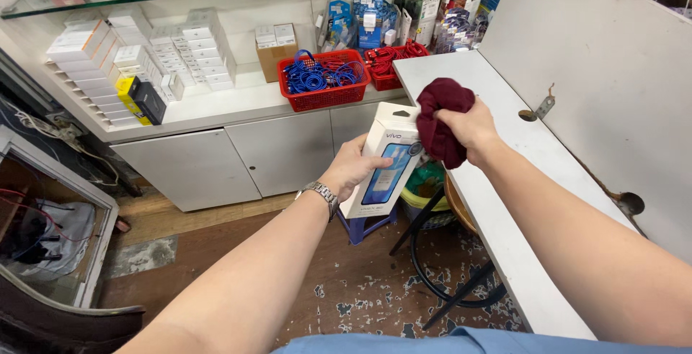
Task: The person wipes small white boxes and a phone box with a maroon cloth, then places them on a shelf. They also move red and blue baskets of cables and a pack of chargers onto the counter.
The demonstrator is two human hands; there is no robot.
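My left hand (353, 170) grips a tall white box (386, 163) with a blue phone picture on its front, held upright in mid-air. A metal watch (321, 194) sits on that wrist. My right hand (468, 127) is closed around a bunched dark red cloth (440, 120), which presses against the box's upper right edge. Both hands are above the floor, just left of a white table (504, 181).
A white counter (238, 102) carries stacks of white boxes (180, 55), a cardboard box (275, 55), a red basket of blue cables (324, 80) and one of red cables (389, 62). Packaged accessories (404, 8) hang behind. White panel (613, 80) at right; stool and bin below.
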